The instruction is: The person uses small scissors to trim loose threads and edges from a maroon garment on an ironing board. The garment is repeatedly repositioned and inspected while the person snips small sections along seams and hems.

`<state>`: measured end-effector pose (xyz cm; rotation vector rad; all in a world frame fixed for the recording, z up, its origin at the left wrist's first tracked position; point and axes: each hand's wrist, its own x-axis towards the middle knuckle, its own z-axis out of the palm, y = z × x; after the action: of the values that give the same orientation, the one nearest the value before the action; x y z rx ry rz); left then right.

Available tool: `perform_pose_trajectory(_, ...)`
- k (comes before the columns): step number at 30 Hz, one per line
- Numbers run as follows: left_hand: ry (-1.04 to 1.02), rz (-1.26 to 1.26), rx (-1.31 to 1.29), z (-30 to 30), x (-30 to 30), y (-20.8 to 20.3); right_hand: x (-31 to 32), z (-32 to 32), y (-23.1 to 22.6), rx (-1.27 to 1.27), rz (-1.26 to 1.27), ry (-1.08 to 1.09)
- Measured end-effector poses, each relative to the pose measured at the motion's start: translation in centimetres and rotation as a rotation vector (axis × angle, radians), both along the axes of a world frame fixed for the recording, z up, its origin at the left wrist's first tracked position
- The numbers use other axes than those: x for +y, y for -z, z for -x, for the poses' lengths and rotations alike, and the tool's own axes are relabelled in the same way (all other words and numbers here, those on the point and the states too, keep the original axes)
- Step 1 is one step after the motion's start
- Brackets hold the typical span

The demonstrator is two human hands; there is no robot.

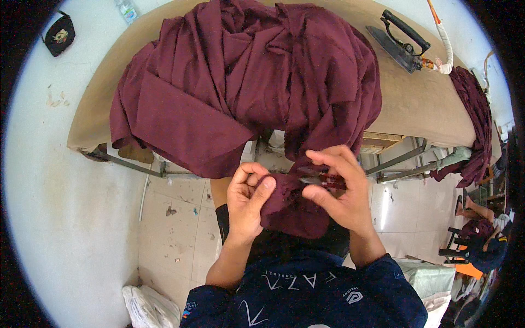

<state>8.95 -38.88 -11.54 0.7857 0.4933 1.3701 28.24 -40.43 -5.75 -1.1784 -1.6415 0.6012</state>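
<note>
A large piece of maroon fabric (219,82) lies heaped over the padded ironing table (421,95), and its near end hangs down toward my lap. My left hand (249,197) pinches the edge of that hanging end between thumb and fingers. In my right hand (342,188) is a pair of small thread snips (322,180) with reddish handles, partly hidden by the palm. Its metal tips point left, close to the fabric at my left fingertips. Whether the blades touch the cloth, I cannot tell.
An iron (402,44) with a wrapped cord stands at the table's far right. More maroon cloth (473,120) drapes over the right end. A water bottle (127,11) and a black pouch (60,34) are at the far left. White sacks (150,306) sit low left; another person (484,240) is at right.
</note>
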Motion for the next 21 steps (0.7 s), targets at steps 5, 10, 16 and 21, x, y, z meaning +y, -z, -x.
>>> perform_pose_trajectory(5,0.091,0.125,-0.138,0.5,2.0,-0.9,1.4,0.3,1.6,0.076,0.275,-0.186)
perform_pose_trajectory(10,0.047,0.064,-0.093,0.7,1.5,-1.7,2.2,0.0,1.5,0.295,0.393,-0.148)
perform_pose_trajectory(16,0.119,0.233,0.131,0.8,0.0,-0.2,3.0,-0.5,2.7,0.523,0.350,-0.143)
perform_pose_trajectory(21,0.038,0.155,0.270,-0.1,0.0,1.7,3.4,-0.6,2.2,0.600,0.256,-0.166)
